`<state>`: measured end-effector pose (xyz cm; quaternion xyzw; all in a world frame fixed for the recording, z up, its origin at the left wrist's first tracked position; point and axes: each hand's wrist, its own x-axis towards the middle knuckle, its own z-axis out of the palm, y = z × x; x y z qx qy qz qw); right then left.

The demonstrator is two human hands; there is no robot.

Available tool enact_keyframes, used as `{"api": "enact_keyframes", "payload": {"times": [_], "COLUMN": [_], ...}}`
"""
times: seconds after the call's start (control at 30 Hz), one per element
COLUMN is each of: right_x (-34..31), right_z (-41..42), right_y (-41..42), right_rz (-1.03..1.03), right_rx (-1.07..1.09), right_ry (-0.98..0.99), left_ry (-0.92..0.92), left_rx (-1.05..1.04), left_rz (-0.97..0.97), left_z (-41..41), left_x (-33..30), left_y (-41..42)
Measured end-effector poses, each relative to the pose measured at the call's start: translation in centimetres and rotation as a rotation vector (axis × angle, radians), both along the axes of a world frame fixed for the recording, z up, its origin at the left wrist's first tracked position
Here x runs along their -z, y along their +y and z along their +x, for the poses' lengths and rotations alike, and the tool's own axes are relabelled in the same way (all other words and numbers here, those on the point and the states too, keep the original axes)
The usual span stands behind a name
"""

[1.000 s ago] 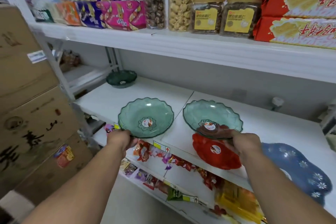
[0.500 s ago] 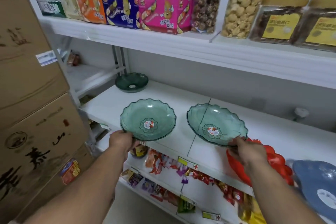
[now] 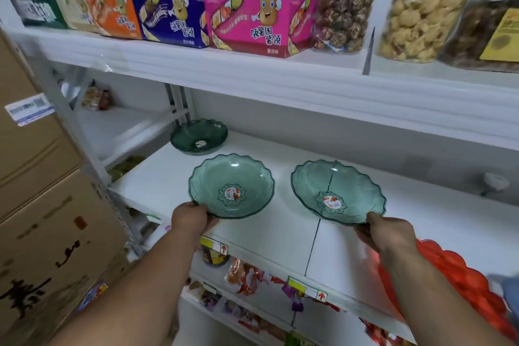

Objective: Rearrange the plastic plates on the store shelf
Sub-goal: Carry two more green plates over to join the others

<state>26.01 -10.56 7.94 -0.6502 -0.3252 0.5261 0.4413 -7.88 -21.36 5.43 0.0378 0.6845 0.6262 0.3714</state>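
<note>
Two see-through green plastic plates with scalloped rims hover just above the white middle shelf [image 3: 280, 233]. My left hand [image 3: 192, 218] grips the near rim of the left green plate [image 3: 231, 185]. The right green plate [image 3: 338, 192] is held by its near rim in my right hand [image 3: 389, 234]. A darker green plate [image 3: 199, 136] rests at the back left corner of the shelf. A red plate [image 3: 455, 278] lies at the shelf's right front, partly behind my right forearm.
Snack boxes [image 3: 252, 12] and bags of dried goods [image 3: 421, 5] fill the upper shelf. Stacked cardboard cartons [image 3: 47, 219] stand close on the left. A lower shelf holds packaged snacks [image 3: 247, 278]. A blue plate edge [image 3: 509, 289] shows at far right.
Both hands have carried the two green plates leftward and deeper over the shelf, away from the red and blue plates. The view has swung left and closer.
</note>
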Motion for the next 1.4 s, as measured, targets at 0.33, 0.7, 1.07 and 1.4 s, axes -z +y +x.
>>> {"api": "enact_keyframes", "payload": {"times": [0.33, 0.7, 1.07, 1.4], "right_x": [0.7, 1.5, 3.0, 2.9], "right_z": [-1.1, -3.5, -7.7, -10.2], "right_y": [4.2, 6.3, 7.3, 7.7], "right_rz": [-0.022, -0.011, 0.024, 0.067], "right_rx": [0.063, 0.261, 0.35, 0.338], "right_ry": [-0.06, 0.002, 0.043, 0.042], "left_ry": [-0.044, -0.049, -0.17, -0.083], "left_rx": [0.056, 0.268, 0.404, 0.485], "left_rz": [0.022, -0.014, -0.039, 0.013], "left_z": [-2.1, -5.8, -8.3, -9.3], "left_x": [0.5, 2.9, 4.8, 6.3], "left_y": [6.8, 16.0, 22.4, 24.4]}}
